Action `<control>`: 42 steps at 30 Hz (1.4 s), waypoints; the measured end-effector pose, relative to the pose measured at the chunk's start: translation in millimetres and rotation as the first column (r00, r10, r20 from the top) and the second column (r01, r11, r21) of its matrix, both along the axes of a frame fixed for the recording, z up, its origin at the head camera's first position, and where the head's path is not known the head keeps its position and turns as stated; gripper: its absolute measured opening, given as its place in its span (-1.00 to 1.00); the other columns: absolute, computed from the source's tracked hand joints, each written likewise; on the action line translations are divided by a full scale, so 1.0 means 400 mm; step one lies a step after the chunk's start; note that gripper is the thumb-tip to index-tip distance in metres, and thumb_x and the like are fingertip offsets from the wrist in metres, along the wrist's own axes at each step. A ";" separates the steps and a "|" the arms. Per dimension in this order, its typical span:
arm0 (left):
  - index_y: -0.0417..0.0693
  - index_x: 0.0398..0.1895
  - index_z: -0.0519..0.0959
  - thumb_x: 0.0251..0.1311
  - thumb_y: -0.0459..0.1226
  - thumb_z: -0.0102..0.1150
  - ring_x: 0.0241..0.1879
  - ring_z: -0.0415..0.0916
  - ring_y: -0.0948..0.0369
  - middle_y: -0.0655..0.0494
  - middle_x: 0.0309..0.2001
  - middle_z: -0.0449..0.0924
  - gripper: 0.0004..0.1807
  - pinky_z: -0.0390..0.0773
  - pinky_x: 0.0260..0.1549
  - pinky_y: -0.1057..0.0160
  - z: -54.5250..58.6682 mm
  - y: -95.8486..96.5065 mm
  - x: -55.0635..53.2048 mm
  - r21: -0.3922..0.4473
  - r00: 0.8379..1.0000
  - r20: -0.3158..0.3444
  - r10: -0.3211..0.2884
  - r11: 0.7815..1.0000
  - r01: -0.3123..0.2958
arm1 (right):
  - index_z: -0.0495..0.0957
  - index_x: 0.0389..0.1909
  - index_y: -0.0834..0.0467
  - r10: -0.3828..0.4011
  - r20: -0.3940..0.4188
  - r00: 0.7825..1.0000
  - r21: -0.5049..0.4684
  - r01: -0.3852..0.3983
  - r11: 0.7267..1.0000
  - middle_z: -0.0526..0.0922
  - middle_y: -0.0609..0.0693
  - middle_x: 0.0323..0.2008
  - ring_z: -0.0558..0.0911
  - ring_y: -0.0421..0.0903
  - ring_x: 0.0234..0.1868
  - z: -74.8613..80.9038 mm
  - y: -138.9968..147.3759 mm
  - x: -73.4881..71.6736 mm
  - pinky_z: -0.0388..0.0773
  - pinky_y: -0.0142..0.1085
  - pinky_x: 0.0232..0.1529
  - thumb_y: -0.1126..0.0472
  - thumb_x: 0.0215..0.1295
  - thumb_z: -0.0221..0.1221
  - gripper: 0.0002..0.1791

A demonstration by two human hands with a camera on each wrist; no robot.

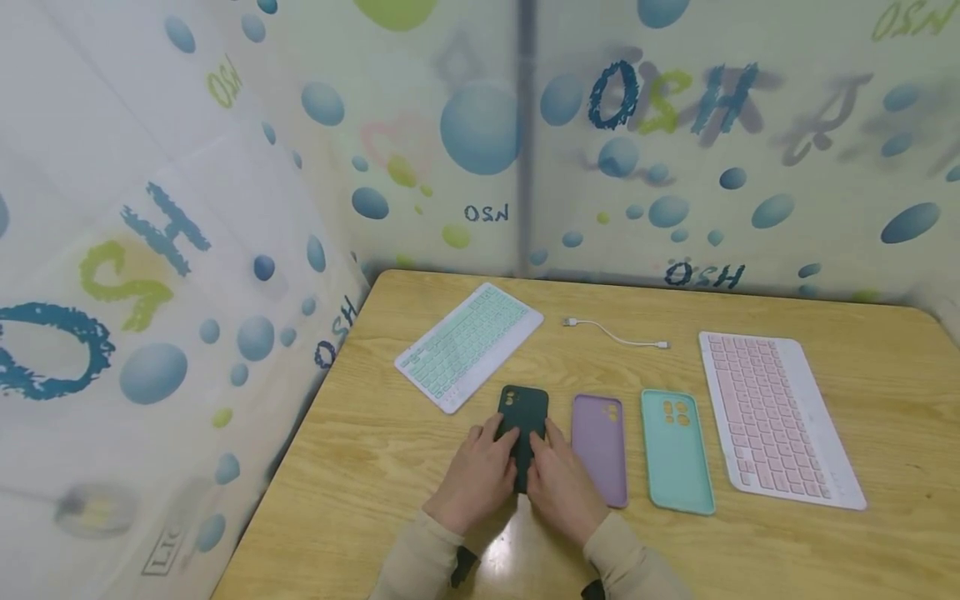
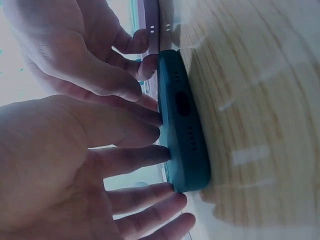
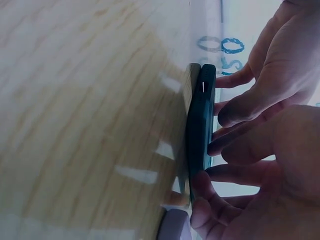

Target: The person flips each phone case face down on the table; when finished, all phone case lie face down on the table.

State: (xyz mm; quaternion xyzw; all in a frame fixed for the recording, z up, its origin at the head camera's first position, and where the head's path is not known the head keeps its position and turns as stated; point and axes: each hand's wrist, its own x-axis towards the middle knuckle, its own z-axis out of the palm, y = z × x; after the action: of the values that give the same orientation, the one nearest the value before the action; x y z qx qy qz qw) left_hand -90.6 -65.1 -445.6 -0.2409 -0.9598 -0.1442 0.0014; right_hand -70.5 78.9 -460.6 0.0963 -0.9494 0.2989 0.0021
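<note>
A dark green phone case lies flat on the table, its camera holes at the far end. My left hand touches its left side, with the thumb on the upper face; in the left wrist view the left hand's fingers look fairly straight. My right hand rests on the right side, and some of its fingertips meet the case's edge in the right wrist view. Just right of this hand lies a purple phone case, partly covered by the hand. A turquoise phone case is farther right.
A white keyboard with mint keys lies slanted at the back left. A short white cable is behind the cases. At the right is a white keyboard with pink keys. Patterned curtains border the wooden table.
</note>
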 end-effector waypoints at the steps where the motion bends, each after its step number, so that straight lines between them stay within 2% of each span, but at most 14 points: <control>1: -0.24 0.17 0.56 0.24 -0.28 0.20 0.04 0.51 -0.07 -0.27 0.25 0.45 -0.57 0.59 0.00 0.03 0.001 0.001 0.000 0.001 1.000 0.001 0.003 1.000 -0.003 | 0.48 0.11 0.54 0.002 0.004 1.000 0.002 -0.002 1.000 0.34 0.55 0.26 0.51 0.39 0.19 0.002 0.001 0.001 0.50 0.15 0.16 0.42 0.21 0.10 -0.56; 5: -0.26 0.19 0.53 0.23 -0.28 0.20 0.05 0.50 -0.10 -0.33 0.29 0.38 -0.55 0.58 -0.01 -0.03 0.003 0.004 0.003 0.050 1.000 0.007 0.028 0.998 -0.028 | 0.45 0.14 0.53 -0.004 0.003 1.000 -0.008 0.004 1.000 0.33 0.55 0.26 0.49 0.39 0.20 0.016 0.011 0.004 0.49 0.14 0.18 0.41 0.23 0.10 -0.54; 9: -0.27 0.20 0.50 0.23 -0.27 0.21 0.06 0.50 -0.17 -0.38 0.28 0.36 -0.52 0.56 0.03 -0.08 0.006 0.012 0.003 0.121 0.999 -0.023 0.037 0.992 -0.034 | 0.47 0.13 0.51 -0.048 -0.069 0.996 -0.026 0.047 0.999 0.39 0.52 0.23 0.49 0.38 0.21 0.034 0.044 0.009 0.48 0.14 0.19 0.41 0.26 0.11 -0.57; 13: -0.25 0.21 0.49 0.26 -0.24 0.19 0.09 0.51 -0.19 -0.37 0.27 0.40 -0.53 0.58 0.03 -0.09 0.011 0.032 0.000 0.112 0.999 -0.038 0.009 0.994 -0.005 | 0.53 0.06 0.49 -0.095 -0.173 0.980 -0.001 0.096 0.995 0.47 0.49 0.17 0.53 0.37 0.17 0.045 0.092 0.013 0.53 0.17 0.11 0.41 0.25 0.14 -0.63; 15: -0.23 0.22 0.49 0.27 -0.21 0.18 0.13 0.49 -0.17 -0.34 0.27 0.40 -0.52 0.58 0.02 -0.10 0.011 0.047 -0.001 0.086 1.000 -0.024 -0.011 0.996 0.013 | 0.55 0.03 0.49 -0.111 -0.197 0.974 0.033 0.120 0.992 0.50 0.49 0.15 0.56 0.38 0.13 0.046 0.118 0.015 0.54 0.19 0.07 0.38 0.23 0.17 -0.63; 18: -0.20 0.24 0.47 0.28 -0.16 0.17 0.20 0.44 -0.14 -0.27 0.30 0.39 -0.50 0.56 0.05 -0.12 0.010 0.071 0.001 0.042 0.999 0.021 -0.033 0.999 0.032 | 0.56 0.01 0.49 -0.136 -0.187 0.973 0.079 0.153 0.985 0.51 0.48 0.15 0.58 0.38 0.10 0.046 0.149 0.023 0.58 0.20 -0.01 0.34 0.20 0.20 -0.61; 23: -0.15 0.27 0.45 0.25 -0.06 0.20 0.29 0.37 -0.06 -0.16 0.35 0.37 -0.42 0.50 0.14 -0.09 0.006 0.107 0.007 -0.038 0.995 0.066 -0.075 0.996 0.078 | 0.54 0.02 0.51 -0.172 -0.155 0.973 0.098 0.188 0.977 0.48 0.51 0.15 0.57 0.40 0.09 0.044 0.177 0.035 0.56 0.18 0.03 0.30 0.20 0.20 -0.58; 27: -0.10 0.26 0.46 0.18 -0.01 0.24 0.28 0.36 -0.01 -0.10 0.34 0.38 -0.38 0.50 0.13 -0.04 -0.001 0.132 0.012 -0.087 0.993 0.057 -0.099 0.991 0.104 | 0.52 0.04 0.52 -0.183 -0.096 0.978 0.095 0.193 0.977 0.45 0.55 0.17 0.57 0.43 0.06 0.046 0.188 0.042 0.54 0.20 0.06 0.29 0.24 0.17 -0.57; 33: -0.11 0.30 0.43 0.09 0.11 0.31 0.27 0.36 0.03 -0.06 0.33 0.39 -0.22 0.50 0.11 -0.01 -0.007 0.151 0.014 -0.166 0.994 0.034 -0.103 0.980 0.108 | 0.48 0.09 0.55 -0.183 -0.026 0.983 0.091 0.184 0.979 0.40 0.59 0.18 0.54 0.46 0.09 0.046 0.194 0.043 0.50 0.24 0.10 0.29 0.28 0.14 -0.55; 39: -0.13 0.29 0.44 0.06 0.17 0.33 0.26 0.34 0.05 -0.03 0.33 0.36 -0.18 0.48 0.14 0.01 -0.008 0.156 0.020 -0.170 0.993 0.054 -0.104 0.979 0.112 | 0.50 0.04 0.54 -0.173 -0.048 0.984 0.079 0.177 0.981 0.43 0.59 0.14 0.56 0.46 0.03 0.038 0.194 0.047 0.52 0.24 0.05 0.32 0.25 0.16 -0.58; 42: -0.14 0.31 0.43 0.05 0.17 0.33 0.26 0.33 0.04 -0.03 0.33 0.36 -0.16 0.47 0.14 0.01 -0.007 0.158 0.022 -0.162 0.992 0.059 -0.108 0.980 0.117 | 0.51 0.04 0.54 -0.178 -0.031 0.983 0.081 0.180 0.980 0.43 0.59 0.14 0.56 0.46 0.04 0.039 0.194 0.048 0.52 0.24 0.06 0.31 0.25 0.16 -0.57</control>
State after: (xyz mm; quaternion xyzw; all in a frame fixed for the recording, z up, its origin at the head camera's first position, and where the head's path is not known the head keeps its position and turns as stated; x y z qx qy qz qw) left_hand -81.7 -1.7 -448.3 -0.2905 -0.9530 -0.0700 -0.0506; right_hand -51.5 156.5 -445.1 0.0139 -0.9658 0.2564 0.0363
